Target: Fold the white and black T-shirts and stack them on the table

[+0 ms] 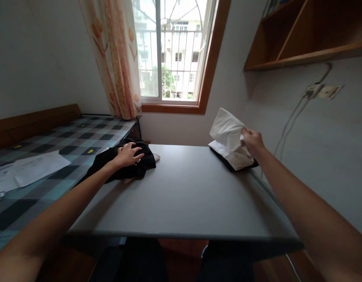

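Observation:
My left hand [128,154] lies on a crumpled black garment [125,164] at the grey table's [183,196] far left corner, fingers spread over the cloth. A bit of pale cloth [156,157] peeks out beside it. My right hand [253,141] is closed on a white cloth [228,131], holding it up above a small stack at the table's far right edge. That stack has white fabric [238,160] on top of a thin black layer [225,162].
A bed with a checked teal and black cover [51,156] stands left of the table, with white sheets of paper [31,168] on it. A window [172,51] with a flowered curtain [113,55] is ahead. A wooden shelf [304,35] and a wall socket with cables [319,92] are on the right wall.

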The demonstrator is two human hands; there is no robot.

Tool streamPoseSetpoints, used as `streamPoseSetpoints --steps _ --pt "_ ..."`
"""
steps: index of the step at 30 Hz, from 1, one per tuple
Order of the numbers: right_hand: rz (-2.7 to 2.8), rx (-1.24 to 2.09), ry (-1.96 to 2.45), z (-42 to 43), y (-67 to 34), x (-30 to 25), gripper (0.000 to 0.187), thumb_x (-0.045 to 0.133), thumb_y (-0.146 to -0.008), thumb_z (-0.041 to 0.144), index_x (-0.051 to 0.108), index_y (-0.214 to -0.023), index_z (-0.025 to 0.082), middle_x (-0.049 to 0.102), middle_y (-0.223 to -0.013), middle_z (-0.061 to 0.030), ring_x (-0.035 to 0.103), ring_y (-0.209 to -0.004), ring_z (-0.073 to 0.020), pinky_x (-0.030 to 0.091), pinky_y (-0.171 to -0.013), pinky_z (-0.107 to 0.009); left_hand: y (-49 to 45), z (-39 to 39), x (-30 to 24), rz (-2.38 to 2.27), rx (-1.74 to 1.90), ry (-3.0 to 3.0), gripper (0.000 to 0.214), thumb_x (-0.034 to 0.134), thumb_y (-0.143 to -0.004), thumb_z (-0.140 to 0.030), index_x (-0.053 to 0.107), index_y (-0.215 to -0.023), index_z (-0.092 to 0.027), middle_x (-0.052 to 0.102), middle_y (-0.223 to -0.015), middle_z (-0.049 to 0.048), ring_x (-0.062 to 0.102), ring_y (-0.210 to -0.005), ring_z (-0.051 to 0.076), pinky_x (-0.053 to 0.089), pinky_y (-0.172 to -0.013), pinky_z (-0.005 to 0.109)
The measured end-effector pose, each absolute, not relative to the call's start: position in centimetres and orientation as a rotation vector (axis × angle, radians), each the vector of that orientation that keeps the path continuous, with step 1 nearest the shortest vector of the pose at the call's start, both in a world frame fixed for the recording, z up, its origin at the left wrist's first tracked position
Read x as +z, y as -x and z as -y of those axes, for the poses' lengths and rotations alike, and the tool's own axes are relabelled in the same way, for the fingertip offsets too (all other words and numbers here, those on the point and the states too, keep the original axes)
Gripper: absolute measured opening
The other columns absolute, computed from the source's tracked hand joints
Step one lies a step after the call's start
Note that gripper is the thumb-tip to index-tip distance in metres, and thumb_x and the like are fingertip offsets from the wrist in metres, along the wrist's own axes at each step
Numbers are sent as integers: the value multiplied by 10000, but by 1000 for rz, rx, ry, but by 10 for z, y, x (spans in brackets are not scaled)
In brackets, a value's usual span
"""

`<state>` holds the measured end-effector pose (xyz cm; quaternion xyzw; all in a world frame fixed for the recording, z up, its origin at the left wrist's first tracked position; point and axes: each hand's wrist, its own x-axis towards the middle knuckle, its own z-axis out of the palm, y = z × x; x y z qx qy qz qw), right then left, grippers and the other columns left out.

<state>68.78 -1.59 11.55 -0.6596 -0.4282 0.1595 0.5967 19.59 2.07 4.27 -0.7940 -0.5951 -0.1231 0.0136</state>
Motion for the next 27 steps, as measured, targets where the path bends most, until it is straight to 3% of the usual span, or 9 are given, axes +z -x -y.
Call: streamPoseSetpoints --steps 2,5,10,13,17,20,23,27 --pt "961 590 1230 20 -663 140 170 511 -912 233 558 -757 182 574 -653 14 518 -554 -98 437 -553 -218 -208 -23 45 1780 -536 2559 472 526 -851 -454 629 -1242 -210 491 -1375 142 454 -1253 312 369 -1037 448" --pt "1038 788 966 22 -626 168 162 557 -912 350 562 -852 199 611 -720 16 578 -636 -107 483 -614 -231 -246 -22 42 1652 -811 2936 529 588 -817 -409 566 -1302 -200 546 -1304 142 505 -1208 284 407 -1008 438" --pt "1319 835 848 23 -576 184 452 538 -842 646 599 -959 214 650 -832 -18 639 -856 -184 544 -714 -305 -331 2 37 1584 -1681 3340 882 736 -719 -351 298 -1477 -241 517 -1352 159 537 -1205 249 460 -957 390" --pt "1412 804 843 24 -565 183 551 520 -804 720 606 -1007 215 657 -846 -35 639 -884 -207 553 -721 -321 -361 17 40 1703 -2062 3254 896 789 -661 -273 339 -1434 -210 639 -1132 136 636 -981 214 509 -830 366" --pt "1373 762 866 27 -576 174 505 507 -809 707 590 -939 226 647 -810 -27 644 -854 -200 547 -697 -305 -365 29 41 1650 -2044 3365 406 762 -676 -314 625 -1010 -129 640 -730 27 595 -652 136 473 -657 294" --pt "1284 751 937 30 -596 163 385 530 -827 614 560 -835 230 636 -771 -17 639 -785 -185 535 -667 -293 -355 33 39 1520 -1789 3606 298 734 -687 -390 618 -767 -127 609 -683 7 557 -624 112 429 -613 250" --pt "1146 658 1175 36 -622 151 246 560 -817 427 522 -679 227 582 -634 -3 600 -642 -175 501 -583 -282 -342 31 43 1599 -1829 3475 295 668 -748 -431 575 -819 -160 627 -762 5 577 -704 123 441 -631 232" --pt "1103 158 1520 46 -652 139 294 545 -789 319 489 -514 230 508 -489 -10 567 -568 -184 485 -595 -303 -327 19 69 1491 -1852 2966 228 518 -868 -413 537 -902 -189 627 -828 18 585 -767 146 451 -659 242"
